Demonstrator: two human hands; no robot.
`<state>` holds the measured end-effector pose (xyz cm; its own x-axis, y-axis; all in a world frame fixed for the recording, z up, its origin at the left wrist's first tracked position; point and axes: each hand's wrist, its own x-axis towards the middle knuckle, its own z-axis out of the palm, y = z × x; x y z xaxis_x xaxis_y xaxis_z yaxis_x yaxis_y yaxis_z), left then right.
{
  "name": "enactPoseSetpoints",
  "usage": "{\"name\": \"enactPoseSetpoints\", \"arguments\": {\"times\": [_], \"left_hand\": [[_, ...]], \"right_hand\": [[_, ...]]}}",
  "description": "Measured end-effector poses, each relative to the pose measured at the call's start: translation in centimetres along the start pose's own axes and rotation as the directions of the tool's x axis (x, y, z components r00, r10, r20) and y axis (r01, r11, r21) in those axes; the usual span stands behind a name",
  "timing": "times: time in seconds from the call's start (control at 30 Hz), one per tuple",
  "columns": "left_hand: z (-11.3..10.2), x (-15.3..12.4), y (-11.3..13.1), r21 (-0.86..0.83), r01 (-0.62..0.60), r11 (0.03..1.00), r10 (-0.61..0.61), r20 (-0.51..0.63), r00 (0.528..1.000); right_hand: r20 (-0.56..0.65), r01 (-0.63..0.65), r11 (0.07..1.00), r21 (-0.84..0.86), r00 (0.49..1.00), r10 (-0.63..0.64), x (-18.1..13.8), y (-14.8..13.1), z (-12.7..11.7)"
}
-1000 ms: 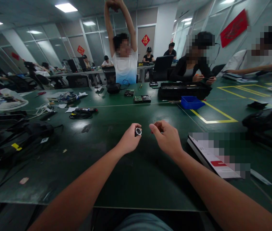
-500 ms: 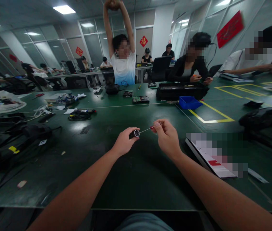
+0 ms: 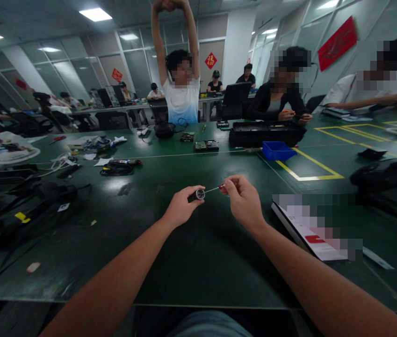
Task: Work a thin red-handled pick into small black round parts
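Observation:
My left hand is closed around a small black cylinder with a silvery round end, which faces me and slightly to the right. In my right hand is a screwdriver with a reddish handle, pinched between thumb and fingers. Its thin metal shaft points left, and the tip reaches the rim of the cylinder's round end; whether it sits inside cannot be made out. Both hands are held above the green table, close together.
A booklet lies right of my right forearm. Farther back are a blue tray, a long black housing and a circuit board. Coiled black cable and a black bag-like bundle lie left. People sit across the table; one stretches both arms up.
My right hand has shifted very slightly, with fingers turned a little around the screwdriver handle. The left hand and the cylinder stay almost in place.

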<state>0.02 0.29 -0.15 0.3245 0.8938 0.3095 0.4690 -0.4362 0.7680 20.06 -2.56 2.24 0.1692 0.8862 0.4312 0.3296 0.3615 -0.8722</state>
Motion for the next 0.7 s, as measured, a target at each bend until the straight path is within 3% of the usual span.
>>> {"name": "enactPoseSetpoints", "arguments": {"times": [0.23,0.43,0.6,0.7], "left_hand": [[-0.09,-0.03,-0.09,0.035,-0.010,0.999,0.010,0.001,1.000],[0.06,0.06,-0.10,0.057,-0.022,0.998,0.022,0.000,1.000],[0.06,0.10,-0.21,0.071,-0.046,0.996,0.044,0.031,0.999],[0.04,0.19,-0.16,0.073,-0.021,0.997,0.020,0.013,1.000]], "right_hand": [[0.015,0.070,0.967,-0.245,0.998,-0.069,-0.03,-0.75,-0.40],[0.107,0.167,0.971,-0.173,0.983,-0.150,-0.19,-0.88,-0.41],[0.070,0.149,0.958,-0.245,0.988,-0.136,-0.49,-1.00,-0.32],[0.018,0.083,0.993,-0.083,0.996,-0.082,-0.40,-0.56,0.03]]}}
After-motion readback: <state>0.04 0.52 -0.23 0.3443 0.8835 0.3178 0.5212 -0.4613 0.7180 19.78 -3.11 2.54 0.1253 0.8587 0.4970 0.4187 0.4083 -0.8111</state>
